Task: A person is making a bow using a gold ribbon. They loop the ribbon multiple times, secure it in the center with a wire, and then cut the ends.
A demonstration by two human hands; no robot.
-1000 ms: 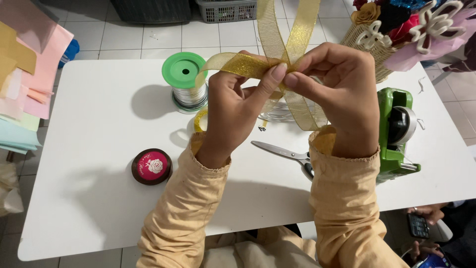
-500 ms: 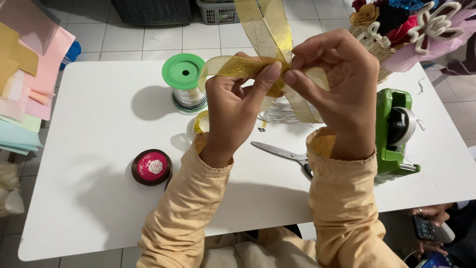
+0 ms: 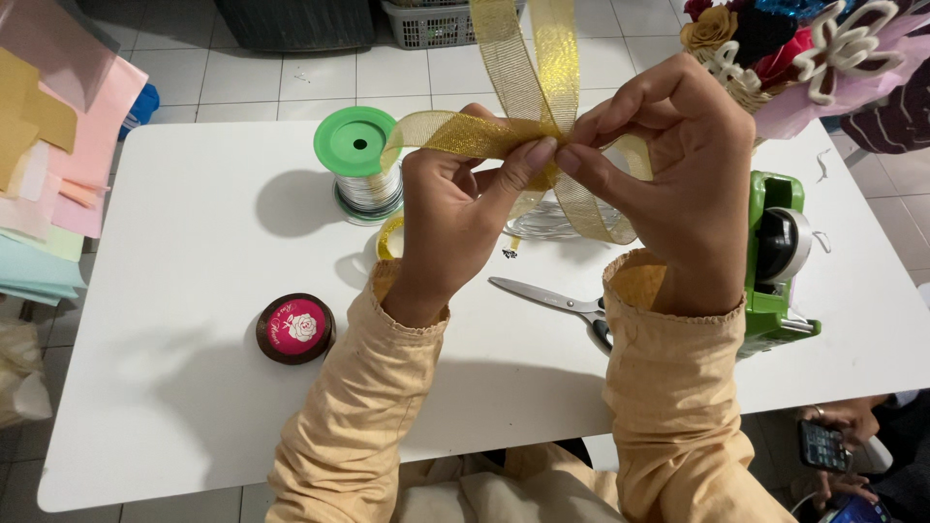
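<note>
On the white surface (image 3: 174, 223), from left: a closed round tin (image 3: 295, 329) with pink lid, contents hidden; a green-capped spool (image 3: 358, 165) holding silver wire. Left hand (image 3: 455, 218), fingers pinched on the gold ribbon (image 3: 513, 116), held above the surface; right hand (image 3: 668, 184) pinching the same fold. Scissors (image 3: 557, 300) below, then green tape dispenser (image 3: 775, 252) carrying a tape roll. Against half a second ago, ribbon tails standing more upright.

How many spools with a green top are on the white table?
1. The green-topped spool stands on the white table, beside the left hand. Others may be hidden behind the hands or the gold ribbon.
</note>
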